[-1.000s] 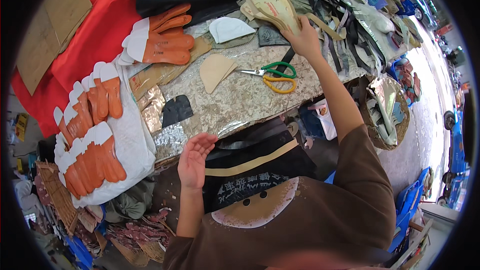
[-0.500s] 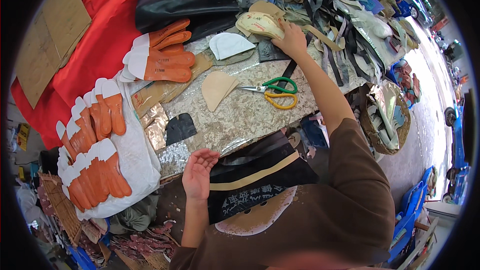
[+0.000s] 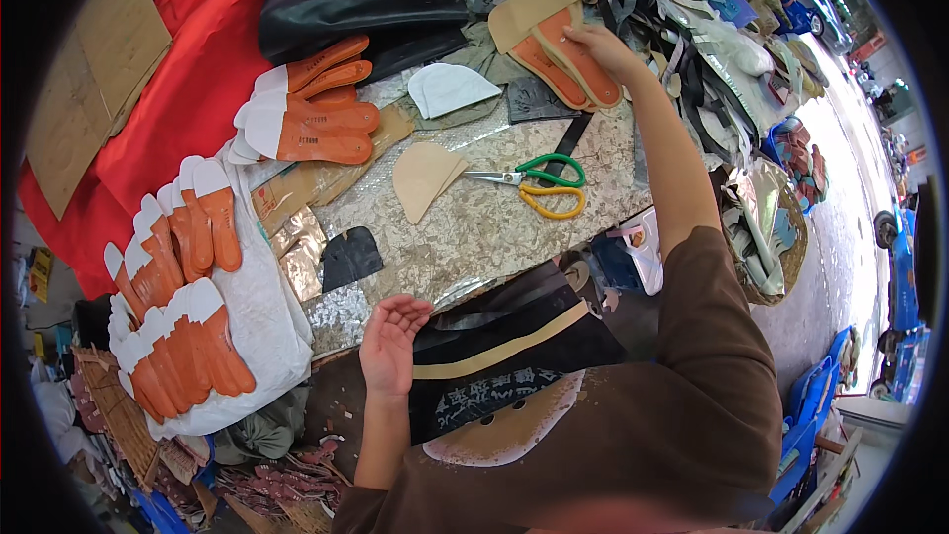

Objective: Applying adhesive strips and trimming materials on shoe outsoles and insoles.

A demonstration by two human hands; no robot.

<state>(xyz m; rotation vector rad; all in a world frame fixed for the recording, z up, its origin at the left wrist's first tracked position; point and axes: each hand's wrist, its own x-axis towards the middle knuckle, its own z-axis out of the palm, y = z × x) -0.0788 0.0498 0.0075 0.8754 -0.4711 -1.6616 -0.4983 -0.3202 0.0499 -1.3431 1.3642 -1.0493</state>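
Observation:
At the table's far side, my right hand [image 3: 605,47] grips a pair of slippers [image 3: 583,64] with orange soles and beige toe covers. Its fingers are closed on the edge of the nearer slipper; the two overlap. My left hand [image 3: 391,341] is held palm up at the table's near edge, fingers loosely curled and apart, nothing in it. Between the hands lie scissors [image 3: 499,177] with one green and one yellow handle. Their blades touch a few beige toe-shaped pieces [image 3: 423,178]. White curved pieces [image 3: 450,89] rest farther back.
Rows of orange insoles with white toes [image 3: 193,341] stand on a white cloth at left, with more [image 3: 316,129] behind. A dark curved piece [image 3: 351,257] lies near the front. Black straps and scraps [image 3: 682,49] heap up at the far right, above a basket [image 3: 771,247].
My right hand has moved right and slightly nearer. The slippers at that spot now show their orange soles, where a cream-coloured shape showed before. My left hand has stayed in place.

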